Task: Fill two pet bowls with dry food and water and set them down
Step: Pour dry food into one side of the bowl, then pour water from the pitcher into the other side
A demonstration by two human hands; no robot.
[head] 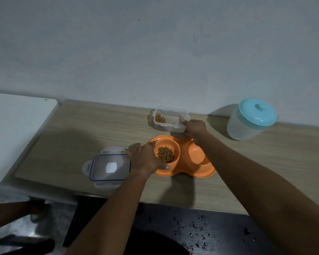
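An orange double pet bowl [197, 172] lies on the wooden table. Its left well holds a heap of brown dry food [165, 154]; its right well [196, 153] looks empty. My left hand [145, 159] grips the bowl's left rim, thumb over the front edge. Behind the bowl stands a clear plastic food container [170, 119], lid off, with a little dry food in its left corner. My right hand [194, 128] holds that container at its right front corner.
The container's clear lid [109, 167] with a blue seal lies left of the bowl. A translucent jar with a teal lid [250, 119] stands at the back right. A white surface [17, 129] adjoins the table on the left. The wall runs close behind.
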